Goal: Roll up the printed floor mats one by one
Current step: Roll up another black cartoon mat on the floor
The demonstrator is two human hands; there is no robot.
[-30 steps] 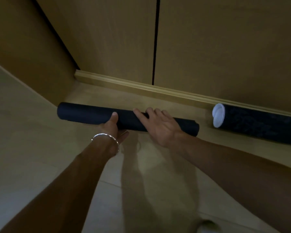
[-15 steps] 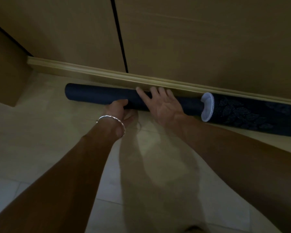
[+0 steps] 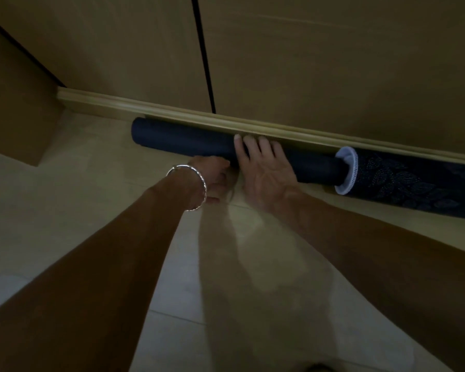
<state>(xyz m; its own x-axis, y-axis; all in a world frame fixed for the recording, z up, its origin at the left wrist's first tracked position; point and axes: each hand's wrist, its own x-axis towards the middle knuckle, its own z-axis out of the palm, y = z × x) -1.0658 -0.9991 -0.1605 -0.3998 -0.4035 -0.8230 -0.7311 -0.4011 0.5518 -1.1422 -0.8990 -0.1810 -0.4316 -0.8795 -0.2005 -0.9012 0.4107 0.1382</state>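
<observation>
Right hand on mat against skirting

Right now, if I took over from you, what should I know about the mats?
Left hand: fingers curled at the near side of the plain dark rolled floor mat; whether it grips is unclear.
Right hand: flat, straight fingers pressing on top of that roll.
Where: the roll lies along the wooden skirting board, its right end meeting the white-edged, leaf-printed dark rolled mat.
Done: both mats are rolled.
Left: let go; no unrolled mat shows here, so look around for more.
</observation>
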